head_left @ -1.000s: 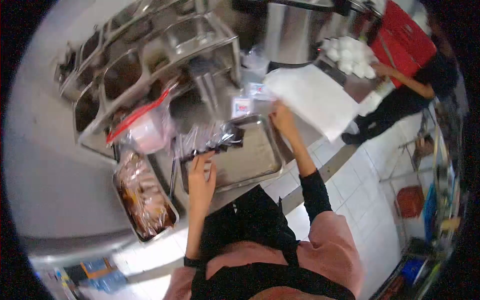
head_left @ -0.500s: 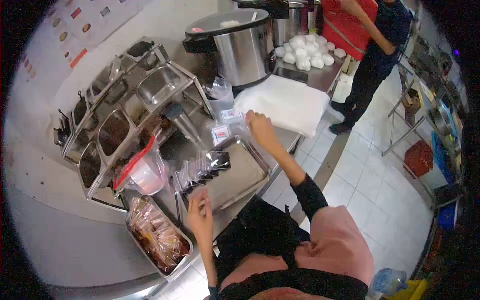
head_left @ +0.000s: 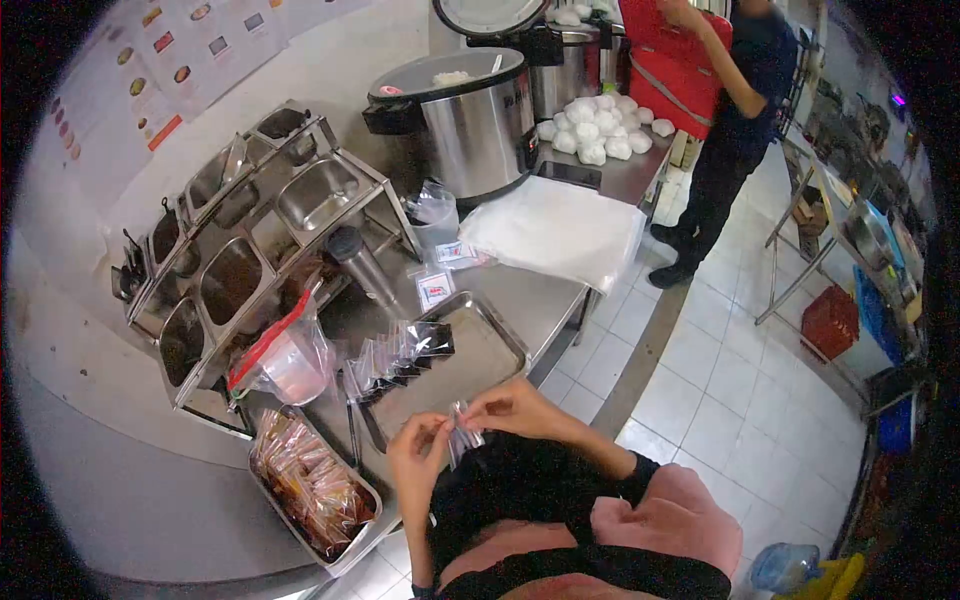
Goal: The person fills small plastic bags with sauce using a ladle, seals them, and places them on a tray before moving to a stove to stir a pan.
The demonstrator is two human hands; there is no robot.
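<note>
Close to my body, my left hand (head_left: pixel 417 452) and my right hand (head_left: pixel 518 408) pinch a small clear plastic bag (head_left: pixel 463 438) between them. Just beyond them lies a shallow metal tray (head_left: pixel 455 375). Along its left side stands a row of small clear packets with dark contents (head_left: pixel 395 358). Left of my left hand, a deeper metal pan (head_left: pixel 372 505) holds many filled plastic packets (head_left: pixel 312 475). Behind the tray are small plastic bags with a printed label (head_left: pixel 435 290).
A tiered rack of metal pans (head_left: pixel 290 215) stands at the left, with a red-edged plastic bag (head_left: pixel 285 355) before it. Behind are a rice cooker (head_left: pixel 470 125), white sheets (head_left: pixel 560 230) and wrapped white bundles (head_left: pixel 600 130). A person (head_left: pixel 740 130) stands beside a red box (head_left: pixel 675 70).
My right hand has come back from the labelled bags to meet my left hand near my body. Both now grip the small clear bag, and the view has shifted slightly.
</note>
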